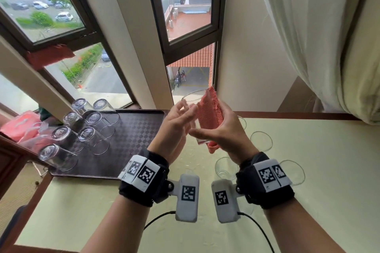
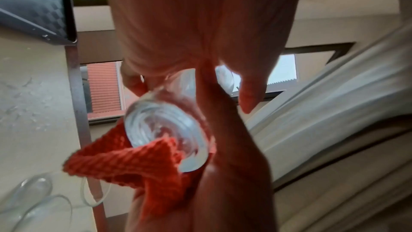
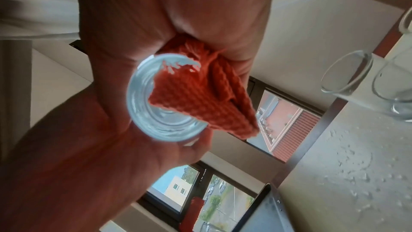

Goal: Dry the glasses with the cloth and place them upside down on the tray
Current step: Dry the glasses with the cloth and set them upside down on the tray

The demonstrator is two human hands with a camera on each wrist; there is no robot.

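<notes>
I hold a clear glass (image 1: pixel 192 109) up over the table's far edge, between both hands. My left hand (image 1: pixel 180 123) grips its left side, fingers (image 2: pixel 247 98) curled round the wall. My right hand (image 1: pixel 225 131) presses a folded red knitted cloth (image 1: pixel 209 113) against the glass's right side and grips both. The thick base (image 2: pixel 165 126) faces the wrist cameras, with a cloth corner (image 3: pixel 189 98) lapping over it. A dark checkered tray (image 1: pixel 135 135) lies to the left, with several glasses (image 1: pixel 92 135) upside down on its left half.
Several upright glasses (image 1: pixel 261 139) stand on the cream table (image 1: pixel 308 191) under and right of my hands; the table shows water drops (image 3: pixel 356 165). A second red cloth (image 1: pixel 50 55) hangs on the window frame. A pink bag (image 1: pixel 24 127) lies far left and a curtain (image 1: pixel 329 37) hangs right.
</notes>
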